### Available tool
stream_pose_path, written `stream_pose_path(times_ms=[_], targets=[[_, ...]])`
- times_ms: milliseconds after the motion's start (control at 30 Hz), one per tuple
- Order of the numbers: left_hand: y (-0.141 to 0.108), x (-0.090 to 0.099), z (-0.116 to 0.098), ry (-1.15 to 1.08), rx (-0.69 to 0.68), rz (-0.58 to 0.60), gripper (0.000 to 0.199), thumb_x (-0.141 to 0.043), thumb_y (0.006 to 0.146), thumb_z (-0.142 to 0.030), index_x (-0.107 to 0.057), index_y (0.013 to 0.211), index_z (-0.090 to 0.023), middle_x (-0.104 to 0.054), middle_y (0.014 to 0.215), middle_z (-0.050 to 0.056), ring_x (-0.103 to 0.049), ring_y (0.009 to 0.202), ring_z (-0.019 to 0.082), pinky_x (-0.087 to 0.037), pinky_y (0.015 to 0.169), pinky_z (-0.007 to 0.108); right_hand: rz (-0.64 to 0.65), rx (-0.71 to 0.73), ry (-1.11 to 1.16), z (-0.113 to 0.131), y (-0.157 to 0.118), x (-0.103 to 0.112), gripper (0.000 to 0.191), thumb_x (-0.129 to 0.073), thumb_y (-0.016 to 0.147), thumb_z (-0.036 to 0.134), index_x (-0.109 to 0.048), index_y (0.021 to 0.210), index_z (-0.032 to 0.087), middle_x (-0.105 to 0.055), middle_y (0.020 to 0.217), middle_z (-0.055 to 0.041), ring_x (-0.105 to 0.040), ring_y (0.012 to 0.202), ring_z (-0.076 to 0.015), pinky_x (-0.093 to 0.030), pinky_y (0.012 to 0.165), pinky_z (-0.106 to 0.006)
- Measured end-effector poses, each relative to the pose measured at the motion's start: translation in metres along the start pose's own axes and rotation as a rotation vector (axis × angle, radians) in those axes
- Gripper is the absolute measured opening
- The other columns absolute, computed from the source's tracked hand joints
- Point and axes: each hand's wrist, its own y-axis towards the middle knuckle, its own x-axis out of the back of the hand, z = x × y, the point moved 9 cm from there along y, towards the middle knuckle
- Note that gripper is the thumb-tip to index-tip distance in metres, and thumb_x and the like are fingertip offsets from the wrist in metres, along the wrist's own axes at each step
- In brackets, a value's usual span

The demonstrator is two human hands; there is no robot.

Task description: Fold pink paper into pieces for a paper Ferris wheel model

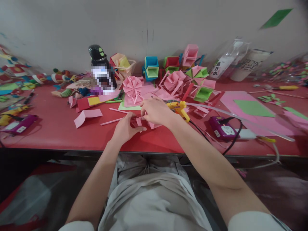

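Two bare forearms [92, 184] slant inward over the edge of the red table [115, 136], the left aimed towards one o'clock, the right towards eleven. The left hand [125, 128] curves in a C, thumb reaching towards three; the right hand [155, 110] arches palm-down, its fingers bent towards nine. One small pink paper piece [139, 122] sits between their fingertips; fingers hide whether either hand grips it.

Measured from that piece, two purple boxes lie well apart, one at three [222, 128], one at nine [20, 124]. Two pink sticks [112, 122] lie at nine and ten, and one creased pink paper [89, 117] at nine, beyond them. One yellow glue gun [179, 107] rests between two and three, just beside the right wrist.

Farther off are one pink paper wheel [133, 86] at twelve, one black bottle [98, 57] at eleven, one clear bottle [225, 62] and one white cup [249, 65] at two, and one blue-and-green paper model [151, 69] at twelve.
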Motion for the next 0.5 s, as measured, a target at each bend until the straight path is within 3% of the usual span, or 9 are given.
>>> stream_pose_path(times_ms=[267,500], targets=[[0.0029,0.0032,-0.0055,0.172,0.015,0.022,0.057,-0.086,0.063,-0.055,-0.055,0.099,-0.024,-0.072,0.108,0.007,-0.068,0.097,0.031,-0.049,0.071,0.039,0.003,-0.011,0.006,-0.0002,-0.0003,0.0,0.008,-0.071,0.083,0.018,-0.078,0.084,0.021,-0.072,0.116,-0.0079,-0.062,0.112,-0.0265,-0.037,0.101,-0.042],[0.0011,0.0032,-0.0047,0.182,0.0,-0.005,0.056,-0.086,0.063,-0.055,-0.054,0.099,-0.025,-0.072,0.108,0.006,-0.07,0.095,0.029,-0.051,0.073,0.038,0.003,-0.008,0.02,-0.0007,-0.0005,-0.0015,0.009,-0.07,0.082,0.017,-0.078,0.085,0.021,-0.073,0.111,-0.0068,-0.062,0.11,-0.0255,-0.035,0.102,-0.042]])
